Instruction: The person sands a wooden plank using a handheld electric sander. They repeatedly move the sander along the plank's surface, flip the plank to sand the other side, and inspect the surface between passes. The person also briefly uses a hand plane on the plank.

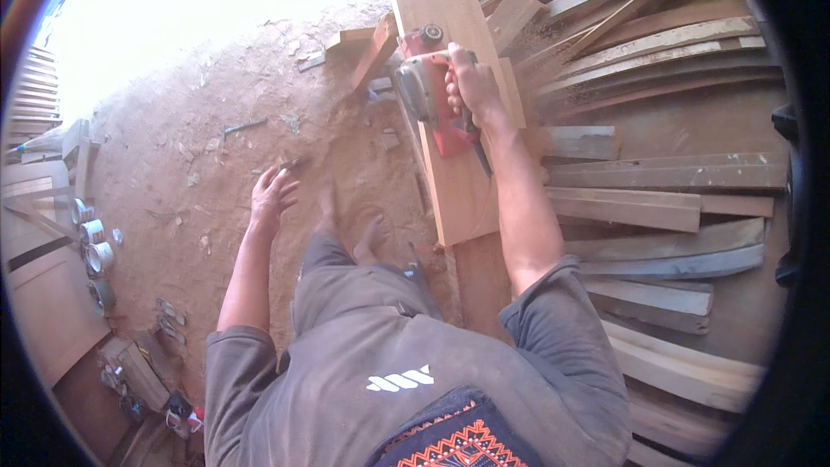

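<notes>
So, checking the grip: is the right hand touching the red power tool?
Touching: the head view shows the right hand curled around the red power tool.

Right hand hides part of the power tool's grip; its cord is lost near the forearm. Dark piece by the left hand: unidentifiable (too small from where I stand). Embroidered cloth cut off below. Farther ground vanishes into glare.

Holding red-and-grey corded power tool by its handle in right hand, set base-down on long wooden board; extending left hand with fingers loosely bent over dirt floor; noting stacked planks at right, row of tins at far left
</notes>
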`<state>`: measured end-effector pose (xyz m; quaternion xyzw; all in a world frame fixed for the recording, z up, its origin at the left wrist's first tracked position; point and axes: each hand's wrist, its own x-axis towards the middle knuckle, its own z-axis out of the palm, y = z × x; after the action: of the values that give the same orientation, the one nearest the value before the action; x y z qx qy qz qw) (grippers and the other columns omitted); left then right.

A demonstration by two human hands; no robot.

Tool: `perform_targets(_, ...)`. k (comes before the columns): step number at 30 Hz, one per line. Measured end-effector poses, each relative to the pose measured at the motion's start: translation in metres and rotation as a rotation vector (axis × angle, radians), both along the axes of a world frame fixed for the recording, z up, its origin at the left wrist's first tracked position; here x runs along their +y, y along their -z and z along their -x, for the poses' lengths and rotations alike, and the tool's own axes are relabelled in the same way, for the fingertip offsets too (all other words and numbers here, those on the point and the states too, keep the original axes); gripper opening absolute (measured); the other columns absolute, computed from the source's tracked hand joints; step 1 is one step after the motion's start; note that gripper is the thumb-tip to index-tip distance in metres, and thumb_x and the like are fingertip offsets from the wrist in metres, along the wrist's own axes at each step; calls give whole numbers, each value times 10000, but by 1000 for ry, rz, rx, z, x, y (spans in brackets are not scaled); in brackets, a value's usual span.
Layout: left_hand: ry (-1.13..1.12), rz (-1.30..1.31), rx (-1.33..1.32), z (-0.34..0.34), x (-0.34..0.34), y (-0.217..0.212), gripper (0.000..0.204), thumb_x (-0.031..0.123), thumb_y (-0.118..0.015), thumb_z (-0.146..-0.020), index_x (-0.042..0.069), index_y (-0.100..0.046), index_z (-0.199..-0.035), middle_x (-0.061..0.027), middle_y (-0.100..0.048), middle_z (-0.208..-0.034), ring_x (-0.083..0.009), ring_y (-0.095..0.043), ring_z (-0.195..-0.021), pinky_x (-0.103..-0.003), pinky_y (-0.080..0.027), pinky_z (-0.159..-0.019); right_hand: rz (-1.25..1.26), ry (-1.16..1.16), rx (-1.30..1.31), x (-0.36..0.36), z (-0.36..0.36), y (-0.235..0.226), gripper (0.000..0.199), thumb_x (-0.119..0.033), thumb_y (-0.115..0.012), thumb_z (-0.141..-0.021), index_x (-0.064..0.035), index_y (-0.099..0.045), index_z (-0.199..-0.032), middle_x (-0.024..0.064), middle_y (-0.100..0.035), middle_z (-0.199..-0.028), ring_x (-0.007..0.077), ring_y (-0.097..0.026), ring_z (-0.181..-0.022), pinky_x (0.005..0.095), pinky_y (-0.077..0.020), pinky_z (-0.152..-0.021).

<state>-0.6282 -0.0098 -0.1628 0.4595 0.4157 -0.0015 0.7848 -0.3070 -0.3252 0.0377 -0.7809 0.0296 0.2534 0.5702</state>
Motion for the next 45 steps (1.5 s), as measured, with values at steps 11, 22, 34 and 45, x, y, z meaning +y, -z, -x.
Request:
perform_targets(11, -379, 142, 789, 260, 66, 70, 296, 234, -619, -1013, 65, -592, -1254, -77, -656, -1123, -288, -683, -1019, -463, -572, -812, 299, 50, 82, -162, 317, -52, 522, -435, -493, -1066, -87, -584, -688, -30, -530, -553, 78, -512, -479, 271, -376, -456)
perform_targets(22, 21, 6, -31, -36, 5, -28, 651, 326, -719, -1004, 86, -441, -1541, -121, -637, -1389, -255, -705, -1124, -385, -563, -853, -8, 54, 1, 22, -22, -17, 594, -528, -478, -1063, -99, -698, -717, -32, -550, -622, 100, -511, -457, 316, -412, -433)
perform_targets(34, -241, 63, 635, 193, 50, 88, 364, 272, -653, -996, 67, -570, -1285, -96, -655, -1159, -306, -664, -1031, -494, -578, -840, 354, 73, 137, -154, 291, -48, 508, -420, -493, -1082, -67, -610, -736, -26, -538, -585, 77, -515, -500, 275, -373, -457)
perform_targets(45, -57, 226, 473, 67, -9, 69, 370, 228, -638, -1036, 62, -573, -1359, -74, -680, -1175, -269, -697, -1028, -429, -572, -834, 141, 97, 80, -24, 83, -23, 517, -468, -531, -1063, -85, -592, -721, -31, -525, -579, 72, -493, -452, 258, -379, -410)
